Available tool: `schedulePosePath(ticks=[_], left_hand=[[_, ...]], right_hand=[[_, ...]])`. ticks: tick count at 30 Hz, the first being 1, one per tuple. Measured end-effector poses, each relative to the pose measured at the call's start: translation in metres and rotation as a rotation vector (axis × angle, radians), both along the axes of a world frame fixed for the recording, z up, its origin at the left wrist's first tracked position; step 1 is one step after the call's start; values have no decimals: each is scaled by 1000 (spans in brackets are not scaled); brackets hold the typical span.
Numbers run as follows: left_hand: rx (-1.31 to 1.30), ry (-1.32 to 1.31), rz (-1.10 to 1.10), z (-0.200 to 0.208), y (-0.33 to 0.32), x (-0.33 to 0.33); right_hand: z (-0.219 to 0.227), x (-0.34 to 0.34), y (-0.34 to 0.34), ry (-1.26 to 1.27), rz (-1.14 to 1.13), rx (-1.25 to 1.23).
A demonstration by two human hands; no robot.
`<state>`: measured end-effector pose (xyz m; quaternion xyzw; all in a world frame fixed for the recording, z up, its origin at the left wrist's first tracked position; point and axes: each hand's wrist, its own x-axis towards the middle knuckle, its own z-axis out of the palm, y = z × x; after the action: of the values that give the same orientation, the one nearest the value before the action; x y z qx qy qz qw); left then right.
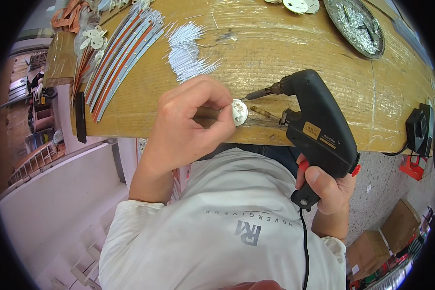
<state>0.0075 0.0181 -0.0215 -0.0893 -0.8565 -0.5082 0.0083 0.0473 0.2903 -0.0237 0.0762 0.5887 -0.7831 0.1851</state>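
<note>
Between the thumb and fingers of my left hand (191, 118) is a small round white plastic disc (239, 112), held near the table's front edge. My right hand (328, 188) is wrapped round the handle of a black soldering gun (326, 116) with a red trigger. The gun's metal tip points left and reaches the upper rim of the disc; whether it touches cannot be made out. A thin brass-coloured feed tube (263, 112) on the gun also points toward the disc. My left fingertips hide part of the disc.
Beyond my left hand lies a heap of short white wires (186, 50). LED strips (130, 53) fan out to its left, near a black bar (80, 117). A round metal tray (357, 26) with silvery scraps sits far right. A black power adapter (419, 129) is at the right edge.
</note>
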Motion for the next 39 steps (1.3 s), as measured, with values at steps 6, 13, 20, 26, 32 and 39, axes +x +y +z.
schedulePosePath(ticks=[6, 13, 20, 26, 32, 39], left_hand=[[-21, 29, -11, 1, 0, -1], [-24, 26, -7, 1, -1, 0], [-4, 15, -13, -1, -2, 0], [6, 4, -10, -2, -2, 1], [37, -12, 20, -7, -3, 3], [44, 48, 61, -12, 2, 10]], right_hand=[[0, 0, 0, 15, -6, 8], [-6, 4, 4, 22, 21, 104], [-7, 5, 3, 26, 3, 105], [-1, 3, 1, -5, -7, 5], [3, 4, -1, -19, -41, -29], [7, 2, -23, 24, 19, 75]])
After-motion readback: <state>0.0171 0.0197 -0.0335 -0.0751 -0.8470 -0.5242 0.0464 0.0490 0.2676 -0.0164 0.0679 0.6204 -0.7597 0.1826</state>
